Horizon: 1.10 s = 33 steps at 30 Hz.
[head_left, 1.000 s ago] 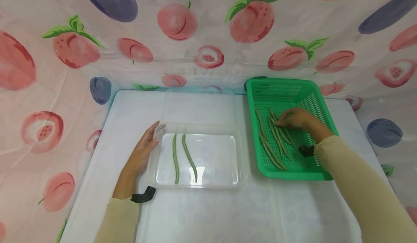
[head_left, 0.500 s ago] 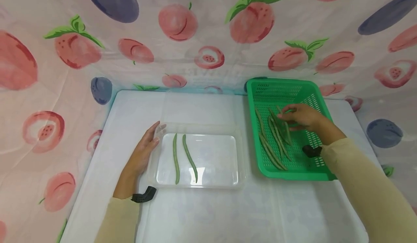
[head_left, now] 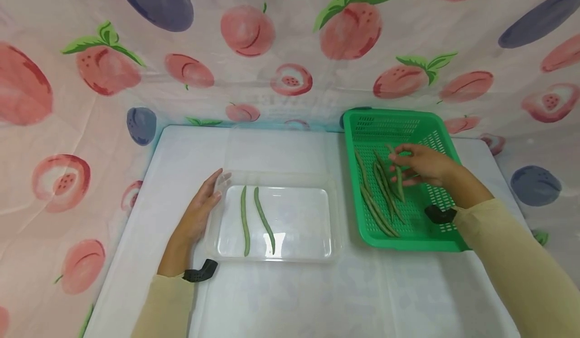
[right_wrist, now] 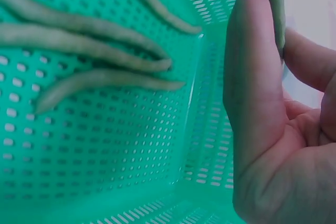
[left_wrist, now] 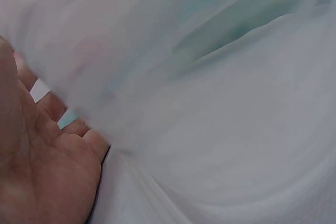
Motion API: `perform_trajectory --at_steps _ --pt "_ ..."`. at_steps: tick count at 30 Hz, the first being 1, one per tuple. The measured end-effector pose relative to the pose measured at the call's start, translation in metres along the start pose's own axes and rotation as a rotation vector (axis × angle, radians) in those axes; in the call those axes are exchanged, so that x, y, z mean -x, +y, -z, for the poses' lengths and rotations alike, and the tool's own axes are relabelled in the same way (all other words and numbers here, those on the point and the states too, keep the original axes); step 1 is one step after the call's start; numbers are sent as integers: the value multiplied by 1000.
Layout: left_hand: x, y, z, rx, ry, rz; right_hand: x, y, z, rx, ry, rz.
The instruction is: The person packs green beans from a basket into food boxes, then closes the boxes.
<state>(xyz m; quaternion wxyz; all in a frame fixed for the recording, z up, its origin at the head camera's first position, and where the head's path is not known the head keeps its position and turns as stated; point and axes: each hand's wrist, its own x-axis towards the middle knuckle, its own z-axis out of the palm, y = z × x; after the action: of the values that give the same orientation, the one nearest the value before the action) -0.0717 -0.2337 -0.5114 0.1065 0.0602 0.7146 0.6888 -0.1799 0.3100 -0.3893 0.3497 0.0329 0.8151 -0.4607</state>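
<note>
In the head view my right hand (head_left: 423, 164) is above the beans in the green plastic basket (head_left: 408, 244), pinching a green bean (head_left: 399, 181). The right wrist view shows that bean (right_wrist: 272, 3) between thumb and fingers. Several more green beans (head_left: 376, 209) lie on the basket floor below. My left hand (head_left: 198, 212) rests against the left side of a clear plastic container (head_left: 294, 177), fingers fairly straight along its rim; the left wrist view has part of them behind the cloudy wall. Two green beans, one on the left (head_left: 244, 222) and one beside it (head_left: 264, 220), lie apart inside.
Both containers stand on a white table (head_left: 290, 302), the basket to the right and farther back. A fruit-patterned cloth (head_left: 290, 36) rises behind the table and at its sides. Each wrist carries a black camera mount, the left one (head_left: 200, 271) close to the container's near corner.
My right hand has pulled a green bean up from the pile and shifted a little to the right with it. The left hand and the clear container stay where they were.
</note>
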Motion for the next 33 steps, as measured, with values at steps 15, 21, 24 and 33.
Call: perform_trajectory --at_steps 15,21,24,33 --pt "0 0 1 -14 -1 4 17 -21 -25 -104 -98 89" --pt "0 -1 1 -2 -7 -5 19 -29 -37 -126 -105 119" --pt "0 -2 1 8 -8 1 21 -31 -42 -148 -106 119" --pt "0 -1 1 0 -1 0 27 -42 -53 -164 -122 150"
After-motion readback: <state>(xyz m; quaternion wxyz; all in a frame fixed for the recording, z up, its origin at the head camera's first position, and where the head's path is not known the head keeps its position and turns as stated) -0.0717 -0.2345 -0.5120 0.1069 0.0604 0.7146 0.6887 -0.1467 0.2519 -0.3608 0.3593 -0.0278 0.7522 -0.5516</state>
